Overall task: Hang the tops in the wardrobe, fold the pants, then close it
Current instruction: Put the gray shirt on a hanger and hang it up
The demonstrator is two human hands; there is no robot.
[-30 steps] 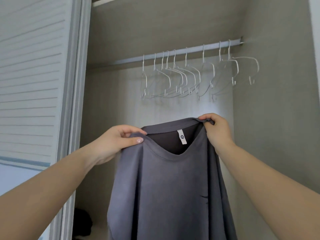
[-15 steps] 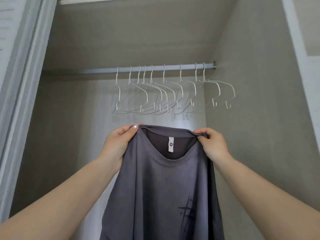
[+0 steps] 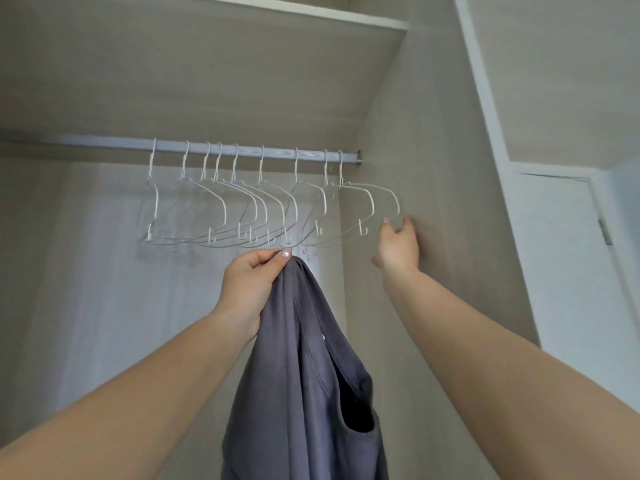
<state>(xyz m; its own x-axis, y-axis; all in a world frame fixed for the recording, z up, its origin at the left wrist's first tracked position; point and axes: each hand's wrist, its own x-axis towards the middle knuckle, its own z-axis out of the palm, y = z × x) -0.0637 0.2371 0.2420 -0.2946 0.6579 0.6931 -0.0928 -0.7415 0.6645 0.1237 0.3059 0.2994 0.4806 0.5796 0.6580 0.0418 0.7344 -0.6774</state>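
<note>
The left hand pinches the limp, light top at its collar, while the right hand, fingers spread, seemingly nears the end hanger, thin and stiff.

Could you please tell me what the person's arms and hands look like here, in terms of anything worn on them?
Both forearms are bare, with no sleeves, watch or bracelet in view. The left hand shows a pale, glossy, shimmery polish on its thumbnail. The right hand shows no rings or gloves; its nails cannot be made out.

likely home: wardrobe, hangers
</note>
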